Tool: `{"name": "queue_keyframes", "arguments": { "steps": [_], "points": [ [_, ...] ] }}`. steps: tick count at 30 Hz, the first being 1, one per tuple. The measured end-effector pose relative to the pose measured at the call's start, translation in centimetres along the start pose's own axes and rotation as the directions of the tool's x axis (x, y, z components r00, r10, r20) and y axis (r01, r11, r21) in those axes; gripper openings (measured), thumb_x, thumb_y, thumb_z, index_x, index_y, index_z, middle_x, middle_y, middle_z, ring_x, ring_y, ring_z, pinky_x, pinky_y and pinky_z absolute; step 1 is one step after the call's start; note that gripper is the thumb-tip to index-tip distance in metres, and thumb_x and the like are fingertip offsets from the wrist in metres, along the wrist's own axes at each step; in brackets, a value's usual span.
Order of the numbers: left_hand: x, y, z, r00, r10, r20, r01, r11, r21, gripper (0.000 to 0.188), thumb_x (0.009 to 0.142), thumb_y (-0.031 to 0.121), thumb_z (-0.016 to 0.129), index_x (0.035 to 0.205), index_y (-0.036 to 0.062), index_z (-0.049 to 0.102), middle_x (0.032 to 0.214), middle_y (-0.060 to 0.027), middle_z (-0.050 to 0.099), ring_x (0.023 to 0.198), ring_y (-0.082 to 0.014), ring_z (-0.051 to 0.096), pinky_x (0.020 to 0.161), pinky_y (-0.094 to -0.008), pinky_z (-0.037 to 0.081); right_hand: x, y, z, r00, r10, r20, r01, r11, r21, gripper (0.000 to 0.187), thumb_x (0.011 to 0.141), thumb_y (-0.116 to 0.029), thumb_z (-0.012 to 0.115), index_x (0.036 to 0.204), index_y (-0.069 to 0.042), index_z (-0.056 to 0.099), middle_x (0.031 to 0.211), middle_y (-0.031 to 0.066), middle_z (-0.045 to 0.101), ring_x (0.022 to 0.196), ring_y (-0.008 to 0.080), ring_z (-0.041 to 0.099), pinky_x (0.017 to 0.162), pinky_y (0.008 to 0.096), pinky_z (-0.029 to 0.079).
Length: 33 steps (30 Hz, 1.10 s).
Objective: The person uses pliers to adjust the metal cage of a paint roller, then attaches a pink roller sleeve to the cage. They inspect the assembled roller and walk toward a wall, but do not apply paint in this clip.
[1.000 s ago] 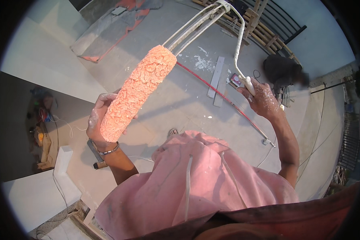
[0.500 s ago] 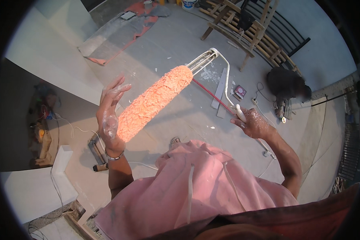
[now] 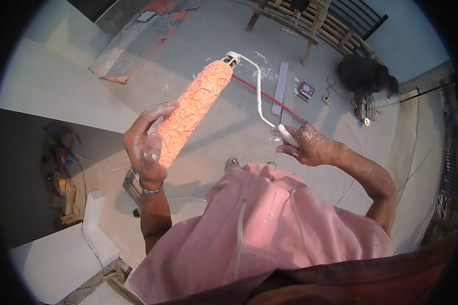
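Observation:
A fluffy orange paint roller sleeve sits slantwise on a white roller frame. Only a short bit of the frame's wire cage shows at the sleeve's far end. My left hand, smeared with white, grips the sleeve's near lower end, fingers behind and thumb in front. My right hand, also spotted white, is closed around the frame's white handle. Behind the frame runs a thin red rod that reaches my right hand; whether I hold it cannot be made out.
Beyond the roller lie a pale flat board and a small red box. A person in dark clothes crouches at the right. Wooden trestles stand at the back, a stained cloth at the far left. Cables cross the floor.
The sleeve has slid farther over the wire cage, covering most of it. My left fingers have curled around the sleeve. The roller and both hands show differently placed as the view shifted.

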<state>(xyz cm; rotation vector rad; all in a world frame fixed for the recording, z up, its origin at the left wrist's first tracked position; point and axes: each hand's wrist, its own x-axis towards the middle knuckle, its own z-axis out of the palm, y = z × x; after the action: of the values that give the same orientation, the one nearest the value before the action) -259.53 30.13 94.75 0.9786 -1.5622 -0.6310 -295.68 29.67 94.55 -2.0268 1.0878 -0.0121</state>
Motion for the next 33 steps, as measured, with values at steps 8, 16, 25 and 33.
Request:
{"name": "queue_keyframes", "arguments": {
  "steps": [8,16,25,33],
  "points": [
    [0.1,-1.4,-0.4,0.996,-0.046,-0.081,0.031,0.985,-0.168,0.059,0.096,0.040,0.047,0.113,-0.0139,0.064,0.116,-0.0290,0.068,0.113,-0.0306,0.066,0.101,-0.0421,0.051,1.9,-0.2,4.4,0.991,0.021,-0.134,-0.011,0.997,0.074,0.031,0.100,-0.027,0.065,0.110,0.001,0.059,0.071,0.0235,0.061,0.066,0.0450,0.059,0.064,0.0492,0.045],
    [0.0,-4.1,0.6,0.915,-0.395,0.084,0.279,0.469,-0.838,0.062,0.100,0.044,0.038,0.126,-0.0091,0.058,0.135,-0.0271,0.057,0.127,-0.0337,0.055,0.109,-0.0446,0.046,5.6,4.4,9.2,0.835,-0.065,-0.546,0.047,0.998,-0.046,0.034,0.097,-0.036,0.067,0.099,-0.003,0.060,0.072,0.0224,0.064,0.069,0.0450,0.065,0.063,0.0532,0.050],
    [3.7,0.4,0.1,0.896,0.421,0.139,-0.439,0.797,0.414,0.033,0.085,0.026,0.062,0.091,-0.0037,0.076,0.096,-0.0195,0.076,0.093,-0.0342,0.073,0.090,-0.0447,0.057,6.0,1.0,7.4,0.956,0.014,-0.293,0.023,0.992,0.125,0.042,0.103,-0.038,0.056,0.114,0.002,0.061,0.074,0.0284,0.063,0.070,0.0501,0.061,0.066,0.0538,0.048],
    [4.2,-0.9,-0.1,0.990,-0.029,-0.141,-0.019,0.945,-0.327,0.030,0.091,0.022,0.057,0.100,-0.0030,0.071,0.108,-0.0202,0.073,0.100,-0.0323,0.071,0.094,-0.0424,0.055,6.6,1.7,7.9,0.890,0.006,-0.455,0.060,0.990,0.130,0.038,0.100,-0.038,0.062,0.108,0.000,0.063,0.075,0.0250,0.065,0.071,0.0479,0.063,0.065,0.0529,0.049]
  ]
}}
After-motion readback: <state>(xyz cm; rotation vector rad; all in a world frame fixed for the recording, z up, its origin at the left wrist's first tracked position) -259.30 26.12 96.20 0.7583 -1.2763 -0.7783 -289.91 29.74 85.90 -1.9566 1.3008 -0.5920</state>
